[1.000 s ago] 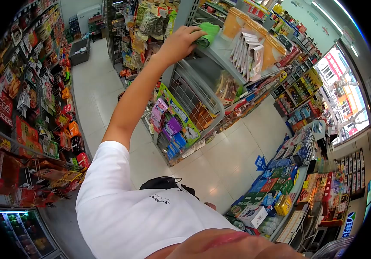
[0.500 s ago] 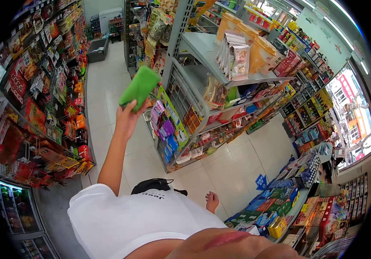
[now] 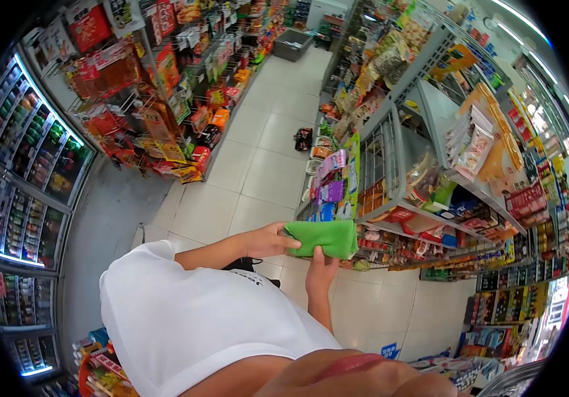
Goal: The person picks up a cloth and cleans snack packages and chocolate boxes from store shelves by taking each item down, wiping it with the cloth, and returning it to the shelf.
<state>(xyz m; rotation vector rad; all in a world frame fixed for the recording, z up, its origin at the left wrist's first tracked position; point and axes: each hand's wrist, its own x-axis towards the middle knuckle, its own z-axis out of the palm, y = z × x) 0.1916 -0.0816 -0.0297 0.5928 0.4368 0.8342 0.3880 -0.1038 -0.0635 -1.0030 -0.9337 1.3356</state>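
A folded green cloth is held out in front of my body, over the tiled floor. My left hand grips its left end, thumb on top and fingers closed around the edge. From below, my right hand pinches the lower edge, with its thumb lying on the cloth and the other fingers partly hidden. Just beyond the cloth hang purple and blue snack packets at the end of a shelf rack.
A grey metal shelf unit with packaged goods stands to the right. Racks of hanging snacks line the left side, beside lit drink fridges. A dark grey bin is far down the tiled aisle.
My left hand has come down and toward the right with the green cloth. My right hand has risen from beside my body and taken hold of it. The view has turned left.
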